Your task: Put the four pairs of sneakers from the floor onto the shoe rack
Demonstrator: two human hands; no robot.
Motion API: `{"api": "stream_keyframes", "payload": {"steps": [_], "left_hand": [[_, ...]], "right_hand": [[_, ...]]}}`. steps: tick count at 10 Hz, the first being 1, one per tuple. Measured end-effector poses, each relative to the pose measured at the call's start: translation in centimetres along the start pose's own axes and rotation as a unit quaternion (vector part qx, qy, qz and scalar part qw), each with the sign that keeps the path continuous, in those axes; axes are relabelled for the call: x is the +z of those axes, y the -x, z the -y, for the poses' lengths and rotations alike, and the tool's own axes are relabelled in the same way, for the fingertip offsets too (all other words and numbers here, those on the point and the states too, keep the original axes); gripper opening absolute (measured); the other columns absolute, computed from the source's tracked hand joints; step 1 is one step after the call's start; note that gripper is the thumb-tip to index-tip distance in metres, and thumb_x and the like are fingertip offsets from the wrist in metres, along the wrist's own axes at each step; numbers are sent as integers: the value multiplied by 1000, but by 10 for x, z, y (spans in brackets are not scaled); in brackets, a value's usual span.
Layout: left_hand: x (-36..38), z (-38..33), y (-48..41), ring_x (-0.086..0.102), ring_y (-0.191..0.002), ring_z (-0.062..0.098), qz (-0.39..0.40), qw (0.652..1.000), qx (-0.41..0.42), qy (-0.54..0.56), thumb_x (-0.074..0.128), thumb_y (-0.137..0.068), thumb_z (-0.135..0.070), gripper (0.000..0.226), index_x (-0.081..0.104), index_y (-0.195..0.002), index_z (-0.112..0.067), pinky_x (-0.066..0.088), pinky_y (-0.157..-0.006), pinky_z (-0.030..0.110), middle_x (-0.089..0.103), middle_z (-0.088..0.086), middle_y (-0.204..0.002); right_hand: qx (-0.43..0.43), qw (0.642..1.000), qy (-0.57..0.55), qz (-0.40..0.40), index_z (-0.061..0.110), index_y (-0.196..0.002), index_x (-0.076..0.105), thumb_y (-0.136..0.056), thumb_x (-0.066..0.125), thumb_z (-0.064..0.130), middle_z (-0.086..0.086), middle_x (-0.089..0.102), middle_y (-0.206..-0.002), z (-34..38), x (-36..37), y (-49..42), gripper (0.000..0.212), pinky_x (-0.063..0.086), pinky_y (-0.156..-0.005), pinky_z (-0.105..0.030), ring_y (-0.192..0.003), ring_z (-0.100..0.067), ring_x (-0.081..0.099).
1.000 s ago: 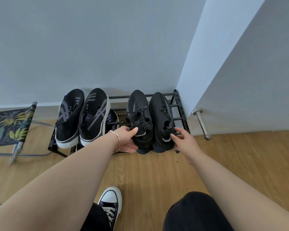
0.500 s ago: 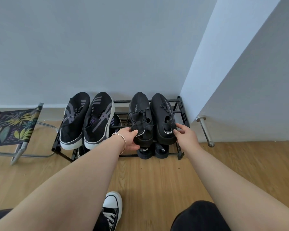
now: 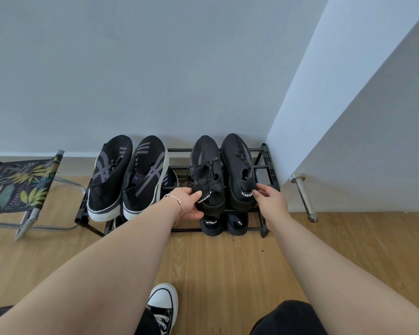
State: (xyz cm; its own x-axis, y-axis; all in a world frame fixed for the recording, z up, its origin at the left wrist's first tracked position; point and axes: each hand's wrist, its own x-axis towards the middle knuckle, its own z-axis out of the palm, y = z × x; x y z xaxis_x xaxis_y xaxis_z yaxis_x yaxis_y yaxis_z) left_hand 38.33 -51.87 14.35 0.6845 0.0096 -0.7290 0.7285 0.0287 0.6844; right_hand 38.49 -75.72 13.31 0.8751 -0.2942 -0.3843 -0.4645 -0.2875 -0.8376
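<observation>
Left hand (image 3: 190,204): wrapped around the heel of the left black knit sneaker (image 3: 207,176), thumb lying across the top of the collar by the "DESIGNED" pull tab, fingers curled beneath the heel. A thin bracelet (image 3: 178,206) sits on the wrist.
Right hand (image 3: 271,200): at the heel of the right black knit sneaker (image 3: 238,171), thumb tip against the pull tab, fingers bent around the outer side of the heel; it looks like a light hold, though the fingertips are hidden behind the shoe, so I can't say how firm.
Held pair: both sneakers on the top tier of the shoe rack (image 3: 269,165), right half, toes at the wall, side by side and just about touching. The left one's heel sticks out over the front rail into the palm.
Striped pair (image 3: 128,175): black with grey stripes and white soles, on the top tier's left half, toes up toward the wall, heels hanging over the front edge.
Lower tier: two more black heels (image 3: 224,223) peek out right under the held pair (one shows the same "DESIGNED" tab); another shoe is dimly visible under the striped pair.
Floor: wood, with the person's own black-and-white canvas shoe (image 3: 162,308) near the bottom edge.
Off to the left: a folding stool (image 3: 20,184) with a leaf-print seat, standing beside the rack.
</observation>
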Motion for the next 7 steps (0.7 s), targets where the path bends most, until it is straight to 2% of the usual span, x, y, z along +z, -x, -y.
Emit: {"api": "stream_keyframes", "payload": {"steps": [1,2,3,4,5,6,7], "left_hand": [[-1,-2,-1,73,-49,25,-6,1000,4,-5,55,-100,-17,5,58,-99,-14,58,-44,31,69,15,-81],[-3,-5,-8,74,-52,26,-12,1000,2,-13,55,-100,-20,8,58,-104,-15,59,-47,31,72,16,-80],[-4,-6,-16,75,-55,23,-9,999,-9,-38,57,-98,-20,7,57,-103,-15,64,-63,37,75,6,-61],[2,-9,-16,75,-59,23,-19,998,-4,-61,56,-99,-22,22,57,-118,-11,64,-62,36,76,10,-80],[8,-14,-3,72,-80,29,-47,993,-2,-104,48,-101,-25,32,54,-130,-12,63,-65,36,68,14,-102],[14,-35,32,63,-111,38,-137,931,24,-338,43,-101,-25,37,57,-128,-4,52,-95,42,65,20,-122],[24,-66,78,58,-117,38,-197,873,45,-444,41,-102,-28,37,52,-126,-3,47,-94,45,60,21,-127]], "right_hand": [[7,1000,-11,4,20,-135,63,-99,61,16,3,68,-115,0,0,0,36,50,-90,-31,-105,-16,62],[11,1000,-14,6,19,-136,62,-99,61,15,5,67,-111,-1,1,-2,37,51,-92,-32,-107,-18,62],[15,1000,-16,8,19,-134,63,-99,62,14,9,67,-104,-2,1,-5,36,52,-94,-34,-108,-19,63],[17,1000,6,14,18,-137,61,-100,60,17,3,69,-117,1,0,-6,38,51,-93,-33,-109,-19,62],[-5,997,80,-8,17,-144,52,-104,50,23,-5,62,-138,20,-3,6,41,46,-95,-33,-118,-21,58],[-44,987,154,-26,15,-149,43,-105,45,26,-9,54,-146,51,-7,29,46,43,-106,-40,-132,-27,51],[-99,965,243,-31,9,-144,48,-102,48,25,-13,55,-142,91,-20,59,45,43,-105,-44,-131,-33,49]]}}
